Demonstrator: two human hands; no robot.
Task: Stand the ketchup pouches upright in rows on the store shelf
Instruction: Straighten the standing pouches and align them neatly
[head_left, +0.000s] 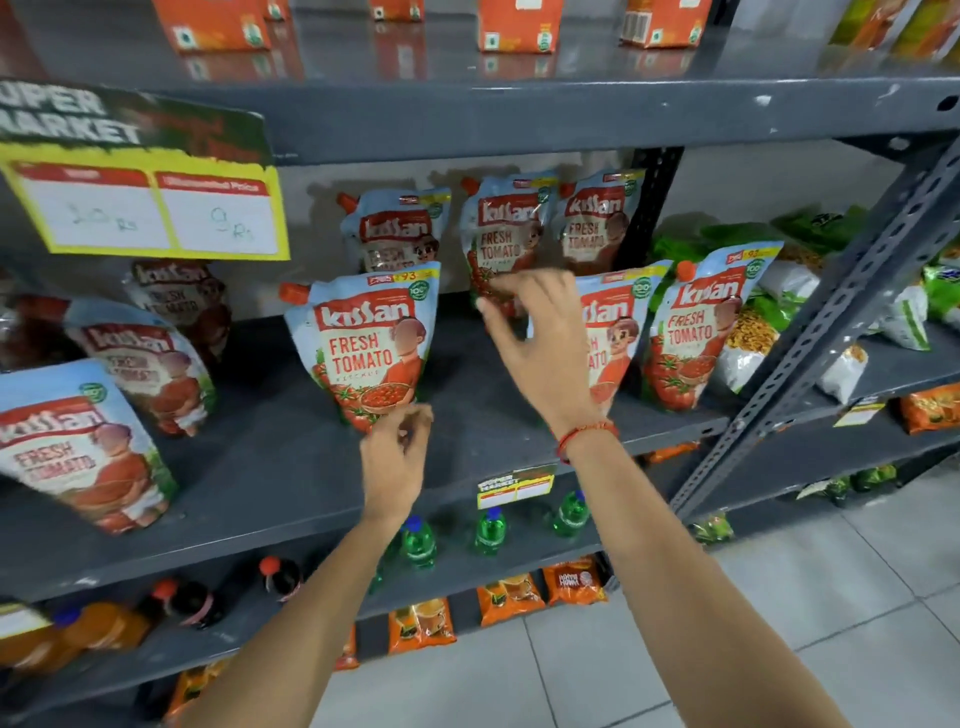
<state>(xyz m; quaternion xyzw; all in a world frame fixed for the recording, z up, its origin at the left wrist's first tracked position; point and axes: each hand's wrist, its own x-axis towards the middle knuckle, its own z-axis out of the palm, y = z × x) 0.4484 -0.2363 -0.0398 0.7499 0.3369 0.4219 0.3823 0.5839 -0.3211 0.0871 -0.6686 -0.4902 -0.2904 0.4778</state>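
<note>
Several blue-and-red ketchup pouches stand on the grey shelf (291, 457). A front pouch (366, 343) stands upright at the middle. Two more front pouches (610, 332) (696, 332) stand to the right, and three back pouches (397, 228) (501, 234) (597, 218) stand near the wall. At the left, further pouches (78, 441) (145, 364) lean. My left hand (397, 457) hovers just below the middle front pouch, fingers loosely curled, holding nothing. My right hand (535, 338) reaches between the middle and right pouches, fingers spread, empty.
A yellow price sign (150, 208) hangs at the upper left. Orange cartons (519, 26) sit on the shelf above. Green and dark bottles (488, 530) stand on the shelf below. Snack packets (753, 332) fill the neighbouring shelf to the right, behind a slanted grey upright (831, 332).
</note>
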